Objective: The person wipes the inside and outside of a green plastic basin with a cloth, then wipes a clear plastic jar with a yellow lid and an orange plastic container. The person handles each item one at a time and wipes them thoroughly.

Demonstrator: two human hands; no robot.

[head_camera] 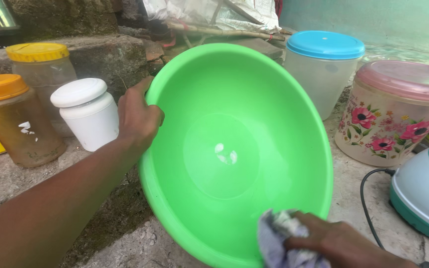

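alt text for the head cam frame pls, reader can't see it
A person's left hand grips the rim of a tilted green plastic basin while the right hand presses a crumpled cloth at its lower edge. Lidded jars stand to the left on stone; a blue-lidded tub and floral container stand right.

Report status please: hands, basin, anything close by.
Left hand grips green basin rim, basin tilted toward camera. Right hand holds cloth at lower rim. White jar beside left hand; floral container at right.
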